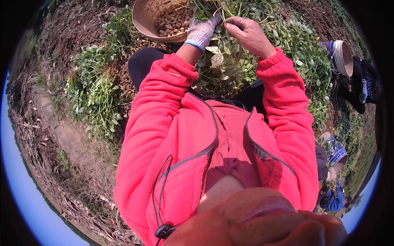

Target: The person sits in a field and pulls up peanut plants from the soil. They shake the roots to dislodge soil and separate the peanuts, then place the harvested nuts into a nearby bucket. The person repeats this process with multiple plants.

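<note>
My left hand (202,30), in a white knit glove with a blue cuff edge, grips a bunch of green peanut plants (205,6) at the top of the view. Beside it my bare right hand (247,34) pinches thin strands of the same bunch between thumb and forefinger. Whether a pod is between those fingertips is too small to tell. Just left of the glove stands a wide round basin (144,23), partly filled with peanuts in the shell (172,22). The glove hides part of its right rim.
Pulled peanut plants (97,95) lie in heaps left, with more greenery (295,46) right. A bucket (343,58) lies tipped at far right, near a person in dark clothes. Lower right, a blue-and-white container (337,150) sits by other people. Dry soil (77,24) spreads at upper left.
</note>
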A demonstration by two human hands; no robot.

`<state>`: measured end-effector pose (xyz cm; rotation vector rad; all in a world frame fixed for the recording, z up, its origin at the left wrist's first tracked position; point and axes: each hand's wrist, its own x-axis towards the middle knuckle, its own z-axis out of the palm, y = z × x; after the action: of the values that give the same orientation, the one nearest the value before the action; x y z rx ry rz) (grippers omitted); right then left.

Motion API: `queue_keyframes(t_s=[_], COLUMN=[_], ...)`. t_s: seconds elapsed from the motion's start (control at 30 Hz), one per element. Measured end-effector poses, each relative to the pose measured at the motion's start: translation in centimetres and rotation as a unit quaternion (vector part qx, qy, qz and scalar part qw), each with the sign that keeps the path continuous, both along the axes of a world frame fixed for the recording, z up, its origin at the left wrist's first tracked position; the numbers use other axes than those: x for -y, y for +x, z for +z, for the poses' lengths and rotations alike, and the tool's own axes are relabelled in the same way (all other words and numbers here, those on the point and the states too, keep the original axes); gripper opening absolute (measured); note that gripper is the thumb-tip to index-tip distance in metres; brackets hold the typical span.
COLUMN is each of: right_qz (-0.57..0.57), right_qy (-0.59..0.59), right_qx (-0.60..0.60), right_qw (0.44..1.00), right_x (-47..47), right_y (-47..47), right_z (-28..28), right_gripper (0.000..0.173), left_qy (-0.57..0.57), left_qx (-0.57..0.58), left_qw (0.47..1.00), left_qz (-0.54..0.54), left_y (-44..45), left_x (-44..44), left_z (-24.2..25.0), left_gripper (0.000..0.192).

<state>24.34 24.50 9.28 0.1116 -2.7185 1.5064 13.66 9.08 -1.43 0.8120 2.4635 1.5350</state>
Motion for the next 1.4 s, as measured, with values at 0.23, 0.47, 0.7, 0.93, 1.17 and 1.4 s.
queue_keyframes(t_s=[0.23, 0.47, 0.7, 0.93, 1.17, 1.4], right_qz=[0.190, 0.063, -0.030, -0.002, 0.034, 0.003], right_qy=[0.180, -0.366, 0.329, 0.282, 0.182, 0.133], right_qx=[0.114, 0.057, -0.048, -0.021, -0.022, -0.046], right_qw=[0.958, 0.927, 0.943, 0.959, 0.983, 0.990], right_x=[0.8, -0.5, 2.1, 1.7, 0.8, 0.7], right_y=[1.2, 0.9, -1.7, -1.3, -0.7, 0.6], right_z=[0.2, 1.0, -3.3, -3.6, -4.4, -4.3], right_gripper=[0.047, 0.028, 0.052, 0.034, 0.033, 0.039], left_qy=[-0.107, -0.251, -0.192, -0.286, -0.268, -0.291], left_qx=[-0.307, -0.068, -0.210, -0.186, -0.263, -0.156], left_qw=[0.945, 0.965, 0.956, 0.934, 0.921, 0.940], left_qz=[-0.045, 0.029, -0.074, -0.104, -0.099, -0.081], left_y=[0.6, 2.3, 4.0, 4.6, 4.4, 4.6], left_x=[0.6, -2.0, -2.2, -2.3, -2.6, -3.1], left_z=[1.0, 0.8, -0.4, -0.5, -0.7, -0.3], left_gripper=[0.031, 0.051, 0.039, 0.047, 0.039, 0.047])
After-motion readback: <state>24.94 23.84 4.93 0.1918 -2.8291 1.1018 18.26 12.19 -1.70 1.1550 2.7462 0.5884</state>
